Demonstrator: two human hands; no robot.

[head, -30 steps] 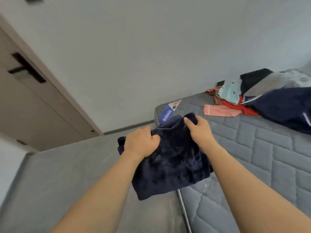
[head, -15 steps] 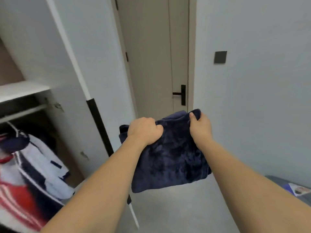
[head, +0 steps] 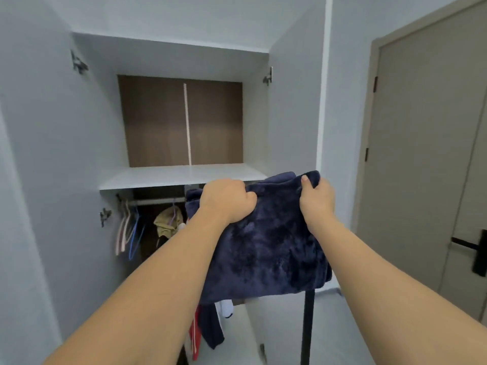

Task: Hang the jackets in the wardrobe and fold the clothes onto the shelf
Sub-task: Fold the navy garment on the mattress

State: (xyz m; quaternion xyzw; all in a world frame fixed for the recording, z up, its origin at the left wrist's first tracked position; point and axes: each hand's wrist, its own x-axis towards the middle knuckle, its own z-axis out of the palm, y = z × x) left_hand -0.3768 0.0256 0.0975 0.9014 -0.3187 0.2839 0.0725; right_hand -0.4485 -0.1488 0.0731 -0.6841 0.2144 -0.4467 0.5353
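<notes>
A folded dark navy fleece garment (head: 268,248) hangs in front of me, held up by both hands. My left hand (head: 226,200) grips its upper left edge in a fist. My right hand (head: 316,198) pinches the upper right corner, thumb on top. The garment's top edge is level with the front of the white wardrobe shelf (head: 181,175), just to the right of its middle. Below the shelf, a rail (head: 155,201) carries a khaki jacket (head: 168,223), and the garment hides most of the other hung jackets (head: 210,327).
Pink and blue bare hangers (head: 129,230) hang at the rail's left end. The wardrobe doors stand open at both sides, the right door (head: 295,106) close to my right hand. A beige room door (head: 427,154) with a black handle is at the right.
I have turned left from the bed, past the room door, and now face the open wardrobe. Both hands keep the same grip on the navy garment and have raised it to shelf height.
</notes>
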